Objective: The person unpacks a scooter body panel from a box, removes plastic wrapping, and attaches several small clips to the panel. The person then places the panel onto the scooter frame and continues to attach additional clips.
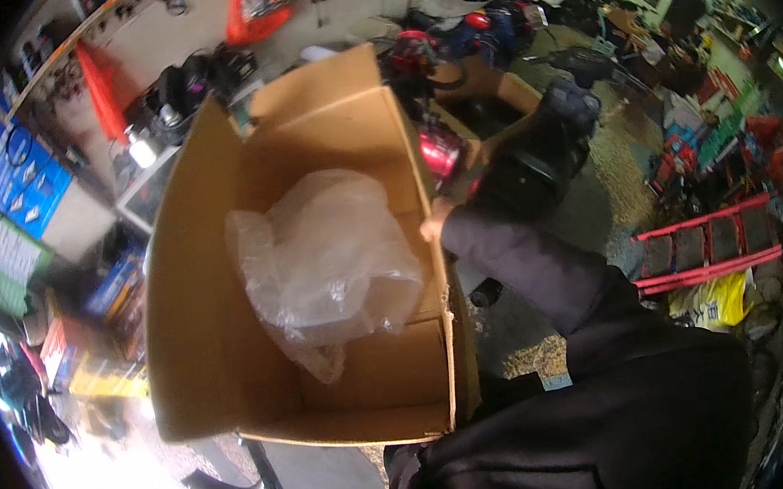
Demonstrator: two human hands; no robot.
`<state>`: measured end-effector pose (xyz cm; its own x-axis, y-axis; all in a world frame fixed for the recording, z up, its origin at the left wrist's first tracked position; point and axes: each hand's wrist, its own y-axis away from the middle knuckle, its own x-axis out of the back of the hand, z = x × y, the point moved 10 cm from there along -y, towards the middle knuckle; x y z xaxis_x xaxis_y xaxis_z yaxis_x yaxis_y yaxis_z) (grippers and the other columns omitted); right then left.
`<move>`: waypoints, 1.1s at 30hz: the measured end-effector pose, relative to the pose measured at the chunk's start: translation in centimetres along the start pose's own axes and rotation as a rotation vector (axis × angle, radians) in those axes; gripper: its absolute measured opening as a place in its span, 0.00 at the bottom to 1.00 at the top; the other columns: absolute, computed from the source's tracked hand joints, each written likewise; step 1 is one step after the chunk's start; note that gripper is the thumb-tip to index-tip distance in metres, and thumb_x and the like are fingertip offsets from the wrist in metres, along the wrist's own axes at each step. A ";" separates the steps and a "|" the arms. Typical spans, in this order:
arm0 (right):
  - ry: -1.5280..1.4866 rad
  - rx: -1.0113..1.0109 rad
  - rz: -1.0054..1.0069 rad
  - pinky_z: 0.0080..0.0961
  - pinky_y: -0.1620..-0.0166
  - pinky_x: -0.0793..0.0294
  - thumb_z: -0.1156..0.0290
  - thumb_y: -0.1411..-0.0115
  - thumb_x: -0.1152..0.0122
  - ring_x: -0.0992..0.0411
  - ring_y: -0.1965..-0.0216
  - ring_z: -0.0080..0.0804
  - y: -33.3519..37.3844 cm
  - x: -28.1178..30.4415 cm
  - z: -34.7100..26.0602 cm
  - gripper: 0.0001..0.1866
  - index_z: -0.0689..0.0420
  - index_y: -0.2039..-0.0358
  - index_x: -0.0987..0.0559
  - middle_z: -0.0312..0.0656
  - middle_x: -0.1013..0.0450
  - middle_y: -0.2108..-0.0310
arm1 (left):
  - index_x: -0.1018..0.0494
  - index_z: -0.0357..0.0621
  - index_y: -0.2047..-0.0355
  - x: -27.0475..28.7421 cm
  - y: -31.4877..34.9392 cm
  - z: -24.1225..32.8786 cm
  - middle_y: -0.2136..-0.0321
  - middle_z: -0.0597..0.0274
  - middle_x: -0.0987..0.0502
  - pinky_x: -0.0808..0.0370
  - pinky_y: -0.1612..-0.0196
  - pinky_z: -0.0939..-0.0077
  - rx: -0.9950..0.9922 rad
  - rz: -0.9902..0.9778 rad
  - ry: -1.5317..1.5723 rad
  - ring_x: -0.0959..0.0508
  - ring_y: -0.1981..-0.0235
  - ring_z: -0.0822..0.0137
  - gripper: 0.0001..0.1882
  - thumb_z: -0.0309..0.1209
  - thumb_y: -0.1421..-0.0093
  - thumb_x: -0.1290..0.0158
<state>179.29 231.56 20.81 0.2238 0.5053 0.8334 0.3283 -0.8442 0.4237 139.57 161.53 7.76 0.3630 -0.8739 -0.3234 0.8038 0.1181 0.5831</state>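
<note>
A large open cardboard box (366,369) is tilted toward me and fills the middle of the picture, its flaps folded outward. Crumpled clear plastic wrapping (321,251) lies inside it, against the far wall and bottom. My right hand (435,220), at the end of a dark sleeve, is closed on the box's right edge, with part of the fingers out of sight behind the cardboard. My left hand does not show anywhere; the box covers much of the left side.
Another open cardboard box (511,92) stands beyond my right arm, beside a motorcycle part with a black body (534,155). A red-railed rack (707,244) is on the right. A white pump bottle (140,148) stands on a glass case at the left.
</note>
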 end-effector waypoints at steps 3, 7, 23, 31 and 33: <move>-0.154 -0.125 0.021 0.38 0.59 0.27 0.66 0.61 0.37 0.26 0.59 0.45 2.6 2.1 2.5 0.09 0.51 0.76 0.21 0.53 0.26 0.69 | 0.28 0.32 0.54 -3.9 2.3 -1.7 0.55 0.42 0.25 0.25 0.52 0.51 -0.004 -0.083 -0.050 0.24 0.53 0.48 0.25 0.37 0.49 0.47; -0.215 0.123 0.084 0.38 0.63 0.26 0.66 0.60 0.37 0.25 0.62 0.46 9.8 6.5 9.8 0.17 0.57 0.67 0.24 0.55 0.26 0.67 | 0.27 0.32 0.53 -8.4 6.9 -4.9 0.55 0.42 0.25 0.25 0.52 0.50 0.001 -0.220 -0.097 0.24 0.53 0.47 0.26 0.38 0.50 0.47; -1.251 0.181 0.787 0.34 0.55 0.24 0.76 0.59 0.38 0.25 0.58 0.34 40.3 8.7 64.0 0.29 0.63 0.51 0.25 0.41 0.24 0.59 | 0.27 0.35 0.52 -15.7 23.5 -5.9 0.53 0.41 0.25 0.25 0.51 0.44 -0.176 -0.649 0.045 0.24 0.53 0.44 0.28 0.40 0.51 0.44; -1.347 -0.248 0.870 0.38 0.49 0.26 0.75 0.57 0.35 0.27 0.52 0.40 53.7 2.3 84.3 0.33 0.63 0.46 0.28 0.44 0.26 0.51 | 0.28 0.34 0.50 -27.4 41.7 -14.0 0.51 0.43 0.27 0.28 0.48 0.42 0.045 -0.940 0.203 0.25 0.51 0.44 0.28 0.37 0.50 0.45; -1.390 -0.262 0.902 0.38 0.48 0.27 0.75 0.57 0.35 0.28 0.51 0.41 55.8 2.5 86.3 0.34 0.63 0.46 0.29 0.44 0.27 0.51 | 0.31 0.28 0.51 -29.6 45.9 -15.7 0.49 0.40 0.30 0.25 0.48 0.48 0.010 -0.996 0.147 0.28 0.49 0.44 0.25 0.32 0.47 0.52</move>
<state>277.32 201.12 15.89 0.8754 -0.4818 -0.0385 -0.4682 -0.8651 0.1801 173.17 200.22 32.37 -0.4171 -0.5058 -0.7551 0.7693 -0.6389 0.0030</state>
